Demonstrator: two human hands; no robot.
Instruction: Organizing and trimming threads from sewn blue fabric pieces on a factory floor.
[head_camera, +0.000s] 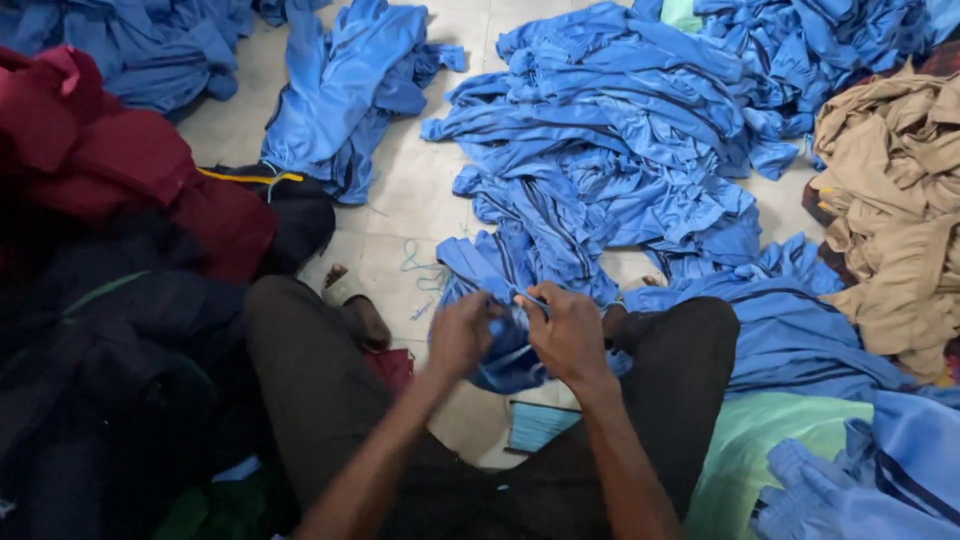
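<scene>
Blue garment (505, 300), soft and crumpled, gripped by left hand (458, 335) and right hand (568, 335).

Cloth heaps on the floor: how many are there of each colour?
Blue heaps: 4, top left, upper middle, centre, lower right
Maroon heap: 1
Tan heap: 1
Dark heap: 1
Total: 7
Left hand and right hand grip a blue garment.
</scene>
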